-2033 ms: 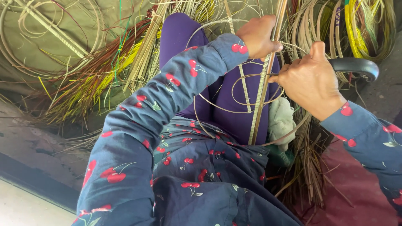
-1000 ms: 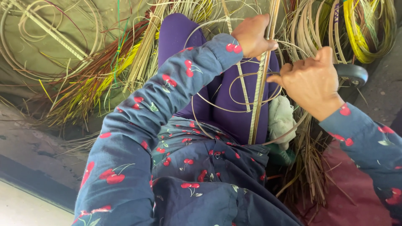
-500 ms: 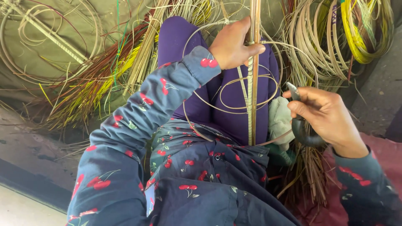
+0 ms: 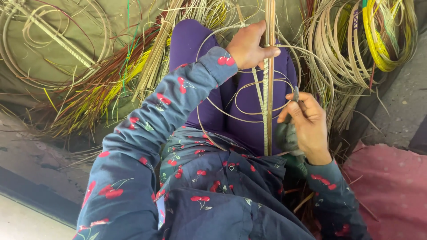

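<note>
Head view shows us our left hand clenched round the upright cane rod at upper centre, its long axis running vertically, while our right hand, just right of it, pinches a thin strip's end.

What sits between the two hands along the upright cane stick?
In the head view, between the left hand and right hand, the cane stick carries a pale strip wrapping, crossed by thin cane loops.

Single head camera, looking steeply down, close over lap.
</note>
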